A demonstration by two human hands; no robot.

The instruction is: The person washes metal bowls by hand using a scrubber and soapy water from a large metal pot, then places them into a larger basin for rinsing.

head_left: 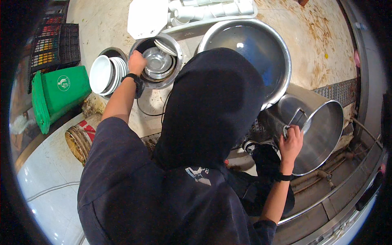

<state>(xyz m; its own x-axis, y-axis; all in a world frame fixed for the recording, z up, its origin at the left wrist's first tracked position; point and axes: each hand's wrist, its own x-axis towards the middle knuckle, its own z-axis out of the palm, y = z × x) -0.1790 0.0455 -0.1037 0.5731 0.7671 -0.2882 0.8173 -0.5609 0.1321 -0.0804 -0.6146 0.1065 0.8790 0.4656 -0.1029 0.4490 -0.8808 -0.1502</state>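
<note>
- Head view, lower centre: a dark hood (pixel 216 110) and a dark shirt (pixel 134 183) are seen closest, and the middle of the frame is blocked by them.
- Right of frame: the loop handle (pixel 294 116) of a large steel stockpot (pixel 322 143) is held by the right hand (pixel 292 141), its fingers curled around the lower end, probably so that the tilted pot is steadied. The pot's base is hidden.
- Upper left: the left hand (pixel 137 62), well apart from the right, is placed at the rim of a steel basin (pixel 179 57). Steel bowls (pixel 157 61) are nested inside, perhaps to save room. Its fingertips are hidden; whether anything is gripped cannot be told.
- Farther left: white bowls (pixel 100 74) are stacked on edge, one inside another.
- Upper centre: a wide metal tub (pixel 287 65) is partly covered by the hood; what lies under its cloudy liquid (pixel 245 45) cannot be made out.
- Top edge: white cup-like vessels (pixel 202 12) are gathered in a tray (pixel 185 28), cut off by the frame.
</note>
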